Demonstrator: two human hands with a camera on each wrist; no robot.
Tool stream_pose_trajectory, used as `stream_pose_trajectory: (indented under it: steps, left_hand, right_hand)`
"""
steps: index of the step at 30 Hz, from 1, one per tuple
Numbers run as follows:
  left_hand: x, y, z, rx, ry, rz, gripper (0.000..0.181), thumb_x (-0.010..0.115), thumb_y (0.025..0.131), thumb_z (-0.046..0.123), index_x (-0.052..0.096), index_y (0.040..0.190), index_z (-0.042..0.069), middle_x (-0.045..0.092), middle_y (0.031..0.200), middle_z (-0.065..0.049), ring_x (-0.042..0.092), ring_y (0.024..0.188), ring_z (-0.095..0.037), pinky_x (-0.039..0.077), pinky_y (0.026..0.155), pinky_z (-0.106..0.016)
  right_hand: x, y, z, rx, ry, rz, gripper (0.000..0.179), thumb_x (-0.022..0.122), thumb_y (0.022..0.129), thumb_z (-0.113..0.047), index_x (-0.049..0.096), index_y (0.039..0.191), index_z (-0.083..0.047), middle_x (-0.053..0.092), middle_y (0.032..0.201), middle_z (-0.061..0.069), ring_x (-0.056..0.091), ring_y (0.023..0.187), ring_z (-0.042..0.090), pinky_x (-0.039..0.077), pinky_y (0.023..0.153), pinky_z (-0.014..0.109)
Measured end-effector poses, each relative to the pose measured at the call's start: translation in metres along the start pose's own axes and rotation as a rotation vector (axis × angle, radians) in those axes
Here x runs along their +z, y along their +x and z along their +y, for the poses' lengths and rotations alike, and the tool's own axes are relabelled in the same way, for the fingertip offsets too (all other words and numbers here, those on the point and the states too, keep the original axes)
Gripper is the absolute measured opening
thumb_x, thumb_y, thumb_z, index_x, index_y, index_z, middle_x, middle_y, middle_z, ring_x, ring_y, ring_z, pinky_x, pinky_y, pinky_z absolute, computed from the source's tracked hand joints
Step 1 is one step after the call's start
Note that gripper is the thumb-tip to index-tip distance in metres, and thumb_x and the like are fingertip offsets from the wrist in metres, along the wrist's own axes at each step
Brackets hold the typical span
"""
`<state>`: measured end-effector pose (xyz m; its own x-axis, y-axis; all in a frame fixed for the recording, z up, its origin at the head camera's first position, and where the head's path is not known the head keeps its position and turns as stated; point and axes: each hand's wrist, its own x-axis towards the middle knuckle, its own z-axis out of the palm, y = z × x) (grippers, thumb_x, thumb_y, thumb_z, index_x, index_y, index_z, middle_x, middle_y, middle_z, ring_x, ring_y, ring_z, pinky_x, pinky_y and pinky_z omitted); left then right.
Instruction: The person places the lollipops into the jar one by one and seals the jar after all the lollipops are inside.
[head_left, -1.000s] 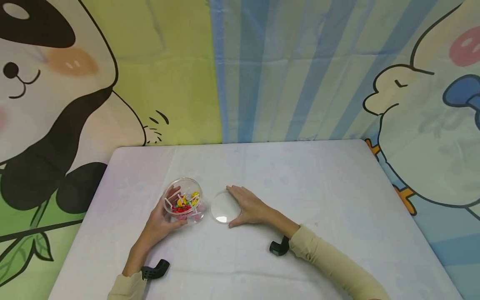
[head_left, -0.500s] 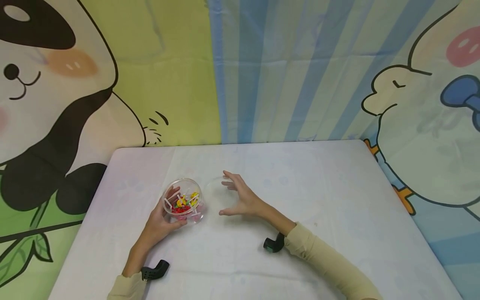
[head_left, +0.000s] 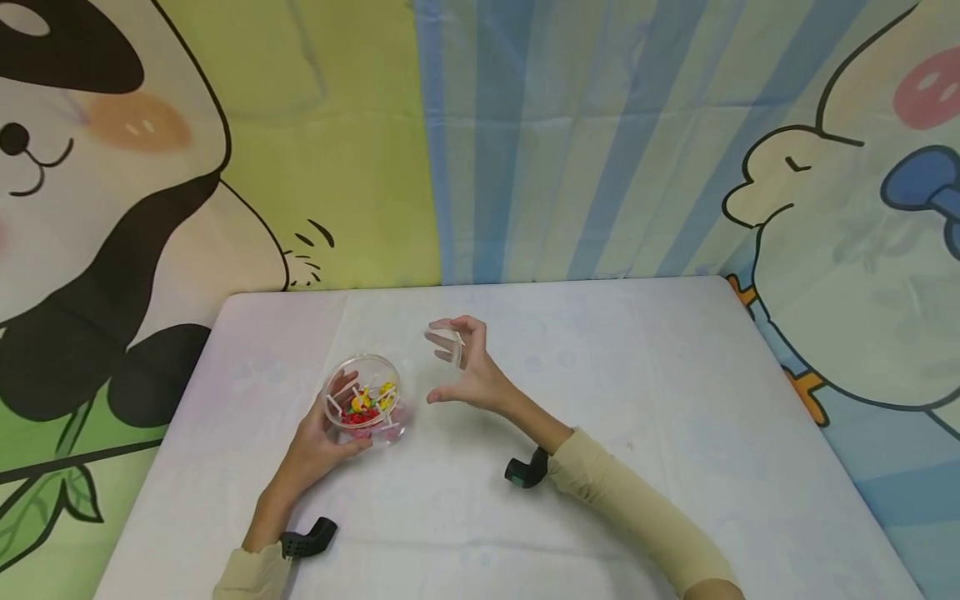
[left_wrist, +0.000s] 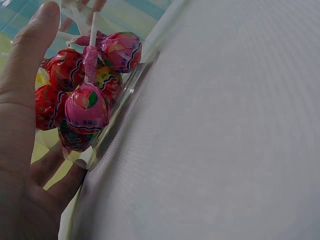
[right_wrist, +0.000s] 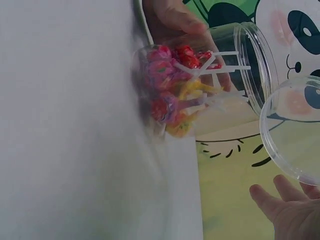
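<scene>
A clear round jar (head_left: 363, 357) stands on the table, its top uncovered. Inside it lie several lollipops (head_left: 364, 403) in red, pink and yellow wrappers with white sticks, most sticks pointing up toward the mouth. My left hand (head_left: 321, 443) grips the jar from its left side, thumb in front and fingers behind. Up and to the right of the jar, my right hand (head_left: 482, 377) is raised and holds a clear round lid (head_left: 457, 350) tilted steeply, fingers showing through it. In the right wrist view the lid (right_wrist: 265, 135) overlaps the jar's mouth edge.
A white cloth covers the table (head_left: 600, 367). Behind it hangs a cartoon-printed curtain (head_left: 525, 167) with a panda at left and stripes in the middle. Black devices sit at both wrists, the left one (head_left: 309, 538) close over the tabletop.
My right hand has lifted the lid from the table beside the jar, moving up, away and slightly left, and the lid has tipped from flat to steep. My left hand stays on the jar.
</scene>
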<state>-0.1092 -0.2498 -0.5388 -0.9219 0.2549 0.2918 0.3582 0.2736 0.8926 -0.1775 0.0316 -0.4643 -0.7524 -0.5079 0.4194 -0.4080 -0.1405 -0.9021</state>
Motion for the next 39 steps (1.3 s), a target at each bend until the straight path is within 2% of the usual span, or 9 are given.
stream_pose_trajectory:
  steps: [4,6,11,14,16,23,27,34,39]
  left_hand:
    - [-0.001,0.001,0.002,0.007,-0.012,-0.005,0.11,0.086,0.066,-0.001,0.021,0.154,0.011,0.036,0.151,-0.026,0.042,0.138,-0.002,0.03,0.107,-0.005]
    - [-0.001,0.001,0.002,0.018,-0.012,-0.007,0.111,0.086,0.065,-0.004,0.02,0.154,0.008,0.036,0.151,-0.027,0.042,0.138,-0.004,0.031,0.107,-0.005]
    - [-0.002,0.002,0.002,0.004,0.03,0.005,0.113,0.085,0.065,-0.003,0.019,0.155,0.011,0.04,0.149,-0.023,0.043,0.133,0.003,0.031,0.105,-0.004]
    - [-0.002,0.002,0.005,-0.044,0.068,0.021,0.112,0.086,0.067,0.002,0.02,0.155,0.021,0.046,0.146,-0.017,0.043,0.127,0.008,0.031,0.102,-0.002]
    - [-0.001,0.001,0.005,-0.067,0.09,0.026,0.111,0.087,0.067,0.005,0.021,0.155,0.025,0.048,0.144,-0.016,0.042,0.125,0.01,0.03,0.1,-0.001]
    - [0.0,-0.002,0.005,-0.043,0.093,0.025,0.112,0.086,0.068,0.003,0.018,0.156,0.02,0.046,0.143,-0.022,0.04,0.125,0.012,0.03,0.101,-0.001]
    - [0.0,-0.003,0.004,-0.044,0.086,0.028,0.113,0.086,0.067,0.003,0.017,0.156,0.014,0.041,0.148,-0.021,0.037,0.129,0.012,0.028,0.104,-0.001]
    - [-0.001,-0.005,0.001,-0.059,0.124,0.023,0.11,0.087,0.068,0.006,0.022,0.154,0.024,0.046,0.145,-0.018,0.04,0.129,0.007,0.028,0.104,-0.002]
    - [-0.001,-0.006,0.003,-0.044,0.108,0.018,0.104,0.086,0.068,0.003,0.025,0.152,0.014,0.048,0.14,-0.021,0.04,0.125,0.011,0.031,0.102,-0.002]
  right_hand:
    - [0.018,0.014,-0.005,0.03,0.122,0.023,0.11,0.077,0.066,-0.058,0.008,0.126,0.002,0.021,0.151,0.028,0.032,0.14,0.049,0.036,0.106,0.064]
    - [0.025,0.021,-0.008,0.024,0.069,0.006,0.099,0.08,0.072,-0.049,0.016,0.129,0.001,0.022,0.153,0.023,0.033,0.141,0.045,0.04,0.107,0.059]
    - [0.029,0.038,-0.019,-0.195,-0.447,-0.139,0.071,0.086,0.071,-0.028,0.051,0.13,-0.007,0.039,0.149,0.015,0.039,0.139,0.028,0.04,0.112,0.037]
    - [0.027,0.046,-0.024,-0.386,-0.723,-0.275,0.066,0.084,0.071,-0.039,0.061,0.127,-0.012,0.047,0.146,0.013,0.04,0.14,0.024,0.032,0.118,0.033]
    - [0.026,0.05,-0.025,-0.454,-0.799,-0.377,0.063,0.079,0.075,-0.045,0.063,0.127,-0.013,0.05,0.145,0.013,0.041,0.141,0.025,0.029,0.119,0.032]
    - [0.031,0.06,-0.021,-0.451,-0.855,-0.62,0.06,0.071,0.082,-0.05,0.061,0.131,-0.016,0.048,0.148,0.011,0.039,0.142,0.025,0.023,0.122,0.027]
    - [0.035,0.063,-0.022,-0.444,-0.859,-0.64,0.059,0.07,0.082,-0.05,0.061,0.13,-0.017,0.049,0.147,0.009,0.041,0.141,0.024,0.023,0.121,0.026]
    - [0.041,0.066,-0.017,-0.365,-0.814,-0.63,0.058,0.072,0.081,-0.049,0.062,0.129,-0.017,0.047,0.149,0.006,0.037,0.143,0.019,0.024,0.12,0.022]
    - [0.044,0.069,-0.016,-0.308,-0.818,-0.68,0.061,0.072,0.081,-0.051,0.061,0.131,-0.019,0.045,0.151,0.003,0.036,0.144,0.016,0.022,0.12,0.021]
